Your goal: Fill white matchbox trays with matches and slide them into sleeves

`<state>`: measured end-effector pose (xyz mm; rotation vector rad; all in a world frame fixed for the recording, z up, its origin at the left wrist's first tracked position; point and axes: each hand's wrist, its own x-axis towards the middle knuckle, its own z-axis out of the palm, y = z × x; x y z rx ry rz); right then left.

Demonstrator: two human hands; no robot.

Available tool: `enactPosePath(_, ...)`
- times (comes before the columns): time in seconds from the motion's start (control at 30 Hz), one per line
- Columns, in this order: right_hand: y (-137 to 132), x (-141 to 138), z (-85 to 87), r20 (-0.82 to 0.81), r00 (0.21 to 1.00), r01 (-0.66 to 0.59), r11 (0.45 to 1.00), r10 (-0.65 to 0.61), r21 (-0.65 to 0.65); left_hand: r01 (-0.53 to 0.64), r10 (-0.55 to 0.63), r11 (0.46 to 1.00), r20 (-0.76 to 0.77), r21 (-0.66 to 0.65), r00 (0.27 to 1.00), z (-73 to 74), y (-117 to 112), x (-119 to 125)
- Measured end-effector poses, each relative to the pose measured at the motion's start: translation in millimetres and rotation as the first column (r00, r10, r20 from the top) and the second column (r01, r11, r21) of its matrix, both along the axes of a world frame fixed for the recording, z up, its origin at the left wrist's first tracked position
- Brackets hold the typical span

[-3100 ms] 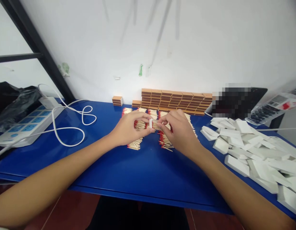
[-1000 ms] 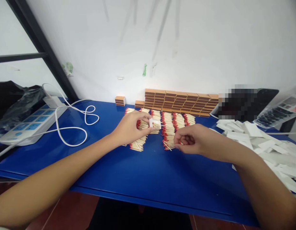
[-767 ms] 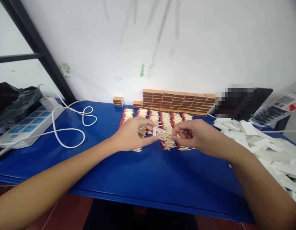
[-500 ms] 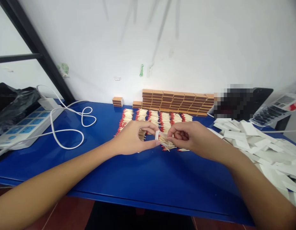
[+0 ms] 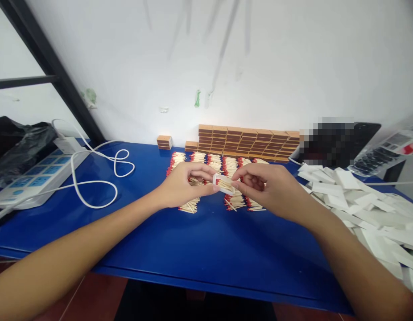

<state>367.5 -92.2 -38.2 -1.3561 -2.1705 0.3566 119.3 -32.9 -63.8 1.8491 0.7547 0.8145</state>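
Observation:
My left hand (image 5: 184,185) grips the left end of a small white matchbox tray (image 5: 221,189) between thumb and fingers. Inside the tray lie wooden matches (image 5: 225,183) with red heads toward the left. Thumb and forefinger of my right hand (image 5: 260,180) pinch at the tray's right end; its other fingers are curled in. Whether they also touch the match ends is hard to see. Several rows of loose red-headed matches (image 5: 230,166) lie on the blue table (image 5: 206,249) behind and below the hands, partly covered by them.
Along the wall stands a stack of brown matchboxes (image 5: 240,140), with a smaller pile (image 5: 164,142) to its left. Folded white card pieces (image 5: 370,205) heap up at the right. At left are a power strip (image 5: 39,178) and a looped white cable (image 5: 92,182). A dark phone (image 5: 365,138) leans at the back right.
Both hands have moved slightly up, the left also leftward. The tray has tipped so more of its inside and the matches show. More loose matches are uncovered below my left hand.

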Motion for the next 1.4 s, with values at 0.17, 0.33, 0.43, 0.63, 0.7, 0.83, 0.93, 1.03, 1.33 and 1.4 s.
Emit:
enactPosePath(0.17,0,3,3.6,0.011,0.999,0.05,0.999,-0.05,0.02,0.019,-0.016,0.998,0.046,-0.062,0.999,-1.6,3,-1)
enactPosePath(0.33,-1,5,5.1,0.009,1.0,0.03,0.998,-0.029,-0.051,-0.002,0.005,0.997,0.04,-0.082,0.999,-1.0,2,-1)
enactPosePath(0.43,-1,4,2.7,-0.015,1.0,0.018,0.997,-0.02,-0.079,0.0,0.005,0.996,0.05,-0.089,0.999,-0.7,2,0)
enactPosePath(0.63,-1,1,0.8,-0.036,0.999,0.014,0.998,-0.016,-0.066,0.026,-0.02,0.993,0.051,-0.117,0.999,0.4,-1,0)
enactPosePath(0.7,-2,-1,0.4,-0.042,0.999,0.01,0.999,-0.012,-0.044,0.043,-0.04,0.996,0.038,-0.085,0.999,0.2,-2,0)
enactPosePath(0.83,-4,-5,-0.8,0.0,0.999,-0.037,0.999,0.037,-0.027,0.049,-0.049,0.999,0.009,-0.004,0.999,-0.9,-4,1)
enactPosePath(0.93,-4,-7,-1.9,0.012,0.999,-0.048,0.999,0.049,-0.014,0.029,-0.028,0.999,-0.006,0.045,1.0,-0.6,-4,1)
enactPosePath(1.03,-4,-8,-3.9,0.001,0.998,-0.056,0.998,0.056,-0.002,0.048,-0.047,0.996,-0.019,0.076,0.999,0.3,-5,0)
enactPosePath(1.33,-4,-9,-4.4,-0.019,0.996,-0.089,0.996,0.09,0.017,0.035,-0.033,0.996,-0.026,0.083,0.999,0.6,-6,0)
enactPosePath(1.4,-4,-8,-2.8,-0.028,0.997,-0.072,0.997,0.071,-0.027,0.021,-0.019,0.997,-0.036,0.076,0.999,1.1,-6,0)
